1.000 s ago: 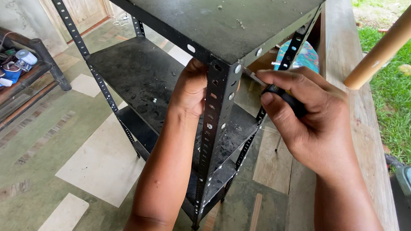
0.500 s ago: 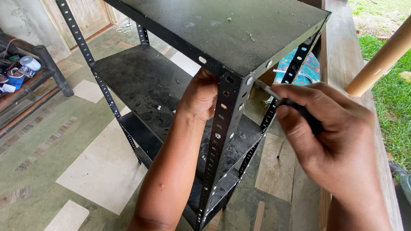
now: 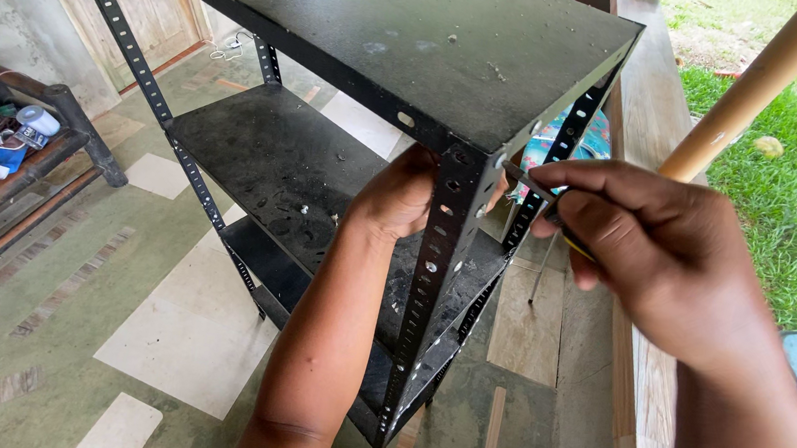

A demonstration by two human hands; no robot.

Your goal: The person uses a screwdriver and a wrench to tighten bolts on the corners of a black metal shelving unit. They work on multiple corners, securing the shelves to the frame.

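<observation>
The black slotted-angle metal shelving rack [image 3: 332, 101] stands on the tiled porch floor, nearer the camera than a second ago. The left hand [image 3: 401, 195] stays cupped behind its front corner post [image 3: 439, 257], while the right hand [image 3: 654, 253], fingers pinched shut around a slim screwdriver [image 3: 543, 194], has pressed its tip to the post's top, so the fastening there appears still under way.

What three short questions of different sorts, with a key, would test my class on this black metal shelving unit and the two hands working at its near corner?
1. True or false: the left hand is behind the perforated black metal corner post.
2. Which does the right hand hold? A) a hammer B) a slim screwdriver C) a paintbrush
3. Fill in: the screwdriver's tip points at the post just below the ___ black shelf.

Key: 1 true; 2 B; 3 top.
</observation>
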